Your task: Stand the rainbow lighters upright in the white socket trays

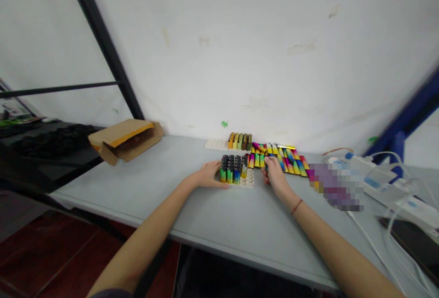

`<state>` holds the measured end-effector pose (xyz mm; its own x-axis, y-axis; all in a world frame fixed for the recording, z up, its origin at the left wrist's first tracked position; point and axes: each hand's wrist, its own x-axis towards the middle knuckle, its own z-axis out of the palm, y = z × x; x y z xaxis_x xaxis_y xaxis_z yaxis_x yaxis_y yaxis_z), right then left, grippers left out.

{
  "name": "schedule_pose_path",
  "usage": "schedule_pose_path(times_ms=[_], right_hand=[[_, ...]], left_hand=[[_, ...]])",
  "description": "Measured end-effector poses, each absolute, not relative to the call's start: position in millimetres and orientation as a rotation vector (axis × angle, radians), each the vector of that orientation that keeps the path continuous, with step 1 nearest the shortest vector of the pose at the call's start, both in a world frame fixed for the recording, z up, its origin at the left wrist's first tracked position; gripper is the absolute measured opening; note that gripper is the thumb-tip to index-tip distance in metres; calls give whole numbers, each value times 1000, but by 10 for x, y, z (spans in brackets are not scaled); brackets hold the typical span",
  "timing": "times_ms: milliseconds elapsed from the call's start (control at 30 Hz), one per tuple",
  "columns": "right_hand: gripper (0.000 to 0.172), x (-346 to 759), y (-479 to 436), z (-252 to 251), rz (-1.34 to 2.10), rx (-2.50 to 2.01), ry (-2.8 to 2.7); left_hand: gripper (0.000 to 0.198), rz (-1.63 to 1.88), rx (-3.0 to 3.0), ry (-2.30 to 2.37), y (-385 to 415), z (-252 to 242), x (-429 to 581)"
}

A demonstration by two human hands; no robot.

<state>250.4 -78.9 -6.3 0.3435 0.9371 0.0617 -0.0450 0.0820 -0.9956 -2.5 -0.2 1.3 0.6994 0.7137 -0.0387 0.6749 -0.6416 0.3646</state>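
Black-topped, shiny multicoloured cylinders (230,170) stand upright in a pale tray (250,181) on the grey table (192,220); open sockets show at its right end. Left hand (207,175): grasping the tray's left end, thumb along the near edge. Right hand (274,174): fingers curled, right of the tray, beside rainbow foil pieces (299,166); cannot tell whether it grips anything. Second tray (215,144) behind, near the wall (219,60).

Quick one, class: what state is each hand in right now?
Left hand: spread open at the left end of the white tray.
Right hand: curled near the shiny multicoloured pieces; whether it's closed on anything cannot be told.
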Motion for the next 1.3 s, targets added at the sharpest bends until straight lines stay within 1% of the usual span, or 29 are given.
schedule_pose_path(times_ms=[200, 367, 567, 767, 900, 933, 1000, 1067, 1133, 1200, 1300], right_hand=[[40, 2562, -834, 23, 604, -1217, -1345], [44, 2534, -870, 10, 707, -1165, -1464], [30, 2451, -936, -28, 479, -1161, -1676], [22, 2403, -1003, -8, 199, -1236, -1921], [33, 2439, -1066, 178, 5, -1433, -2142], [35, 2498, -1082, 243, -57, -1561, -2164], [35, 2696, -1110, 361, -170, -1971, -2053], [35, 2975, -1127, 436, -157, -2343, -1878], [38, 3260, -1128, 460, 33, -2584, -1714], [36, 3469, -1116, 452, 276, -2668, -1662], [32, 3581, -1100, 444, 428, -2694, -1668]], left_hand=[[94, 173, 2566, 1059, 7, -3, -25], [94, 161, 2578, 1063, 10, -6, -17], [92, 170, 2571, 1082, -14, 15, -13], [92, 186, 2570, 1088, -15, 5, -17], [94, 186, 2570, 1084, -9, -2, -19], [95, 188, 2570, 1079, -7, -2, -20], [96, 192, 2568, 1073, -5, 1, -19], [96, 194, 2564, 1072, -5, 7, -18], [95, 192, 2559, 1076, -8, 14, -17], [93, 176, 2560, 1081, -14, 23, -14], [91, 150, 2564, 1091, -24, 36, -7]])
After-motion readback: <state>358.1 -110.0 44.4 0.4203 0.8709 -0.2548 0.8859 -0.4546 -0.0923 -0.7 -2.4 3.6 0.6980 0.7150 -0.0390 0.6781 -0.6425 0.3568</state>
